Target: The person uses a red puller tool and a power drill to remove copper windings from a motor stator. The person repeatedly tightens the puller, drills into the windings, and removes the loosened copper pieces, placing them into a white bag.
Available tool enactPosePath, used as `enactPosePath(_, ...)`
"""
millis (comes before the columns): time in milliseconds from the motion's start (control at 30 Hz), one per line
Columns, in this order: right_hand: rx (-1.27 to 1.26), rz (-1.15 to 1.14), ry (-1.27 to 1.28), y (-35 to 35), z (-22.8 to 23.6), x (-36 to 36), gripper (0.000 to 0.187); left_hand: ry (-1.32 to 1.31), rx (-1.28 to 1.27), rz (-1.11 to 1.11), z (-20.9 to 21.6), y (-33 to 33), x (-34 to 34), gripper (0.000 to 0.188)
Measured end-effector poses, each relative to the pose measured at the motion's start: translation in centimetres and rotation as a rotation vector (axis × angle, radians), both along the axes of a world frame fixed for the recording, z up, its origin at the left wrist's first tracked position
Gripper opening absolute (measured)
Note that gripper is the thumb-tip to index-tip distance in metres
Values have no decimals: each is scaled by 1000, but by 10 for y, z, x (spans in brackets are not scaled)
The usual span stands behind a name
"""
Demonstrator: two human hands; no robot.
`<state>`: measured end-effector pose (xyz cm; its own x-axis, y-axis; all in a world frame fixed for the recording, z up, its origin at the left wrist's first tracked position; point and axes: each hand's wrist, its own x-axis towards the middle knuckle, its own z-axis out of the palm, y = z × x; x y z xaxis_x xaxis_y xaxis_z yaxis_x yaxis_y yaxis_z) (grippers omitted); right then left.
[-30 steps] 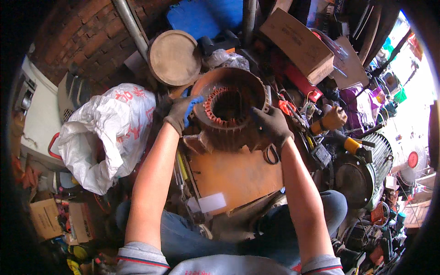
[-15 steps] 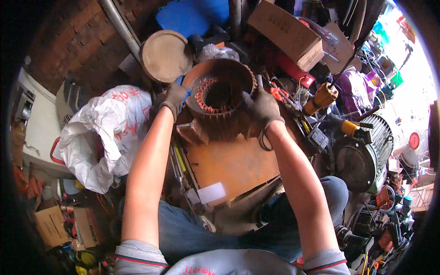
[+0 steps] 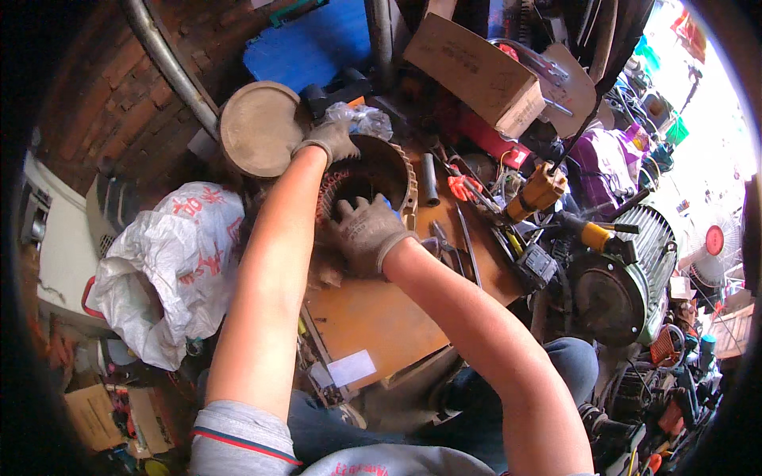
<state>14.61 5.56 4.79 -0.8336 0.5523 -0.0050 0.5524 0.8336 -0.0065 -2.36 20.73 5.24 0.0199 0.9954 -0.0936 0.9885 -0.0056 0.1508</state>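
A round, rusty motor housing (image 3: 408, 178) with copper-coloured windings inside stands on the brown work board (image 3: 389, 313), its open end up. My left hand (image 3: 332, 141), in a grey work glove, is closed over the far left rim. My right hand (image 3: 369, 232), gloved alike, grips the near rim with its fingers bent into the opening. The undersides of both hands and the housing's lower part are hidden. To the right of the housing stands a short metal tube (image 3: 429, 179). Pliers (image 3: 447, 246) and a thin metal rod (image 3: 468, 246) lie nearby.
A round-lidded drum (image 3: 262, 128) stands to the left, beyond a white woven sack (image 3: 171, 262). A cardboard box (image 3: 476, 71) lies at the back. Yellow-and-black power tools (image 3: 538, 193) and a green electric motor (image 3: 627, 274) crowd the right side.
My left hand has moved up to the far left rim. My right hand has shifted from the right side to the near rim, and the housing looks turned. The view has shifted too.
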Motion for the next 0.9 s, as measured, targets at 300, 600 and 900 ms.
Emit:
enactPosePath(300,-256,-30,74,-20,-3,6,33,129,89,164,-1,-18,27,46)
enactPosePath(600,74,6,357,-105,-63,16,36,71,256,36,37,-103,65,42)
enactPosePath(900,141,90,336,-170,-95,46,36,115,623,-163,47,-213,57,33)
